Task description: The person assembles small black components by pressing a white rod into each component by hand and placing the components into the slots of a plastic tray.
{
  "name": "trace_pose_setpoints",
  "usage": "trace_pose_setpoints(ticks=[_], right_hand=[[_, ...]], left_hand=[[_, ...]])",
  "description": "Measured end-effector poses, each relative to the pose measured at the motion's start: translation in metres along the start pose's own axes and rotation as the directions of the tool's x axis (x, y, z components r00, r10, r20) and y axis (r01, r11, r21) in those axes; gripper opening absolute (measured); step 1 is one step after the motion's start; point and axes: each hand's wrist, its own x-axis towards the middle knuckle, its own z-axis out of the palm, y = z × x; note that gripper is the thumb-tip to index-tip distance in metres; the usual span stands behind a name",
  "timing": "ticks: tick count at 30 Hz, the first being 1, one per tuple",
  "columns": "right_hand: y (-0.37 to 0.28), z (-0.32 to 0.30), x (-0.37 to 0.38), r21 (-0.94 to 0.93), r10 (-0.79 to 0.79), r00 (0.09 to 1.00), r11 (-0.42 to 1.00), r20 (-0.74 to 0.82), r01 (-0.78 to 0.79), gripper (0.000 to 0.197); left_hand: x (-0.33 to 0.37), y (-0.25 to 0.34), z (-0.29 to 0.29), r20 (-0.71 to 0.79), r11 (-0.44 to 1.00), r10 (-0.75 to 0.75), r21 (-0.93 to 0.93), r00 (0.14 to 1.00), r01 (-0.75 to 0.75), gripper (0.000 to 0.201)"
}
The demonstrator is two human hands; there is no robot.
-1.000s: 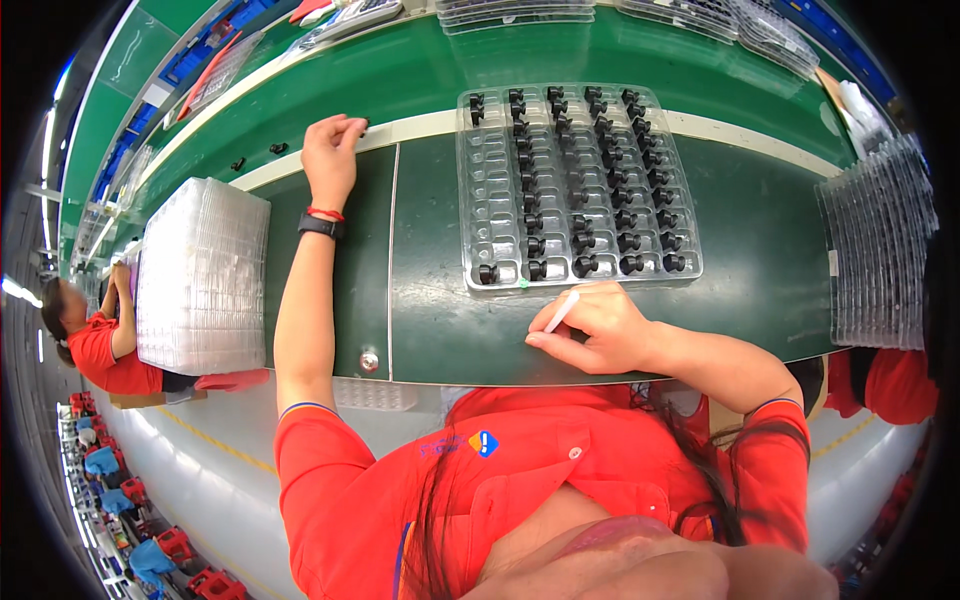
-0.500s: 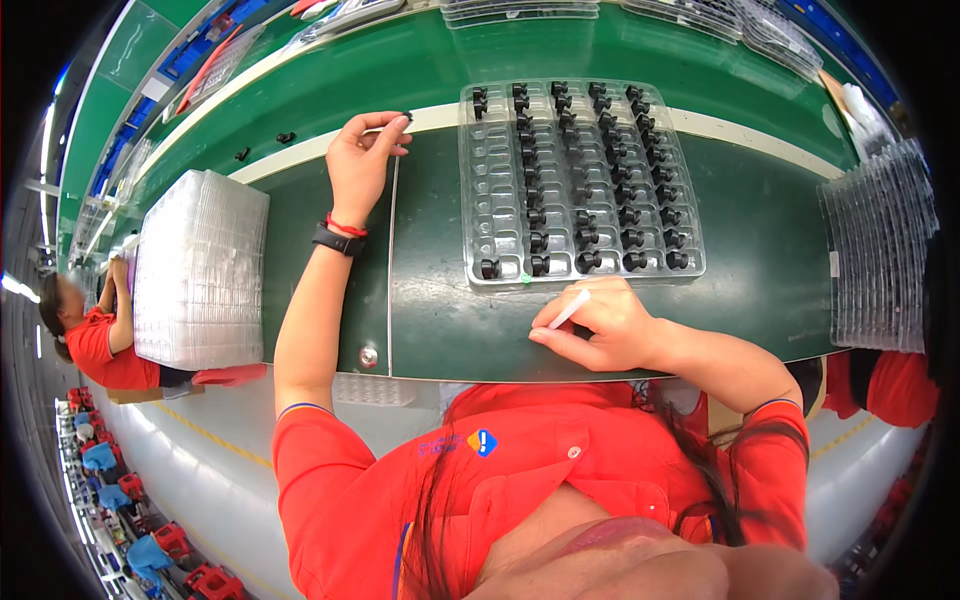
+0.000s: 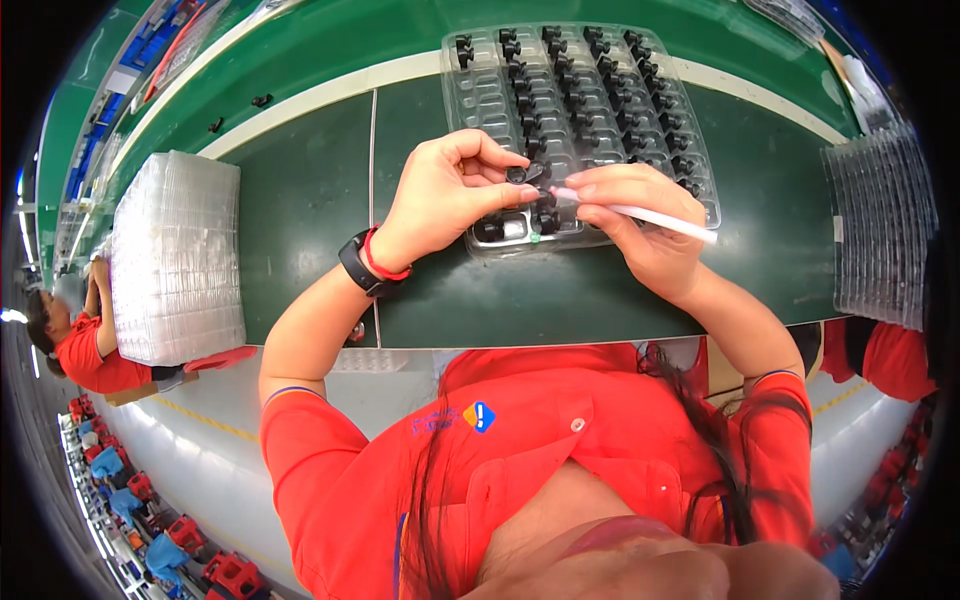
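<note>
My left hand [image 3: 455,190] pinches a small black round part [image 3: 517,174] between thumb and fingers, above the near end of a clear plastic tray [image 3: 487,100]. Held like a pencil in my right hand [image 3: 645,215] is a white pen-like stick [image 3: 665,219]. Its pinkish tip meets or nearly meets the black part; I cannot tell which. Many pockets of the tray hold similar black parts [image 3: 575,82], while several pockets in its left column are bare. Both hands cover some of the tray's near pockets.
A tall stack of clear trays [image 3: 178,255] stands at the left of the green table [image 3: 300,190], another stack [image 3: 880,230] at the right. Two loose black parts [image 3: 262,100] lie at the far left. Beyond the left stack sits a person in red [image 3: 90,350].
My left hand has come from the far left to the tray's near end, carrying the small black part. My right hand has moved up to meet it, stick now pointing leftward at the part.
</note>
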Motion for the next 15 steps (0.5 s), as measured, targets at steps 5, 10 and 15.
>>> trace_pose_setpoints(ticks=[5,10,15], right_hand=[[-0.003,0.006,-0.002,0.002,0.058,0.998,0.998,-0.007,-0.058,0.018],[-0.001,0.011,-0.007,0.036,0.132,0.991,0.991,0.006,-0.132,0.017],[-0.002,0.01,-0.006,-0.066,0.15,0.987,0.987,0.057,-0.146,0.014]], left_hand=[[-0.004,0.003,0.005,0.025,1.0,-0.008,-0.009,1.0,0.008,0.022],[-0.007,0.0,0.008,0.033,0.993,0.085,0.075,0.996,-0.088,0.022],[-0.007,-0.004,0.01,0.012,0.976,0.154,0.152,0.988,-0.154,0.022]])
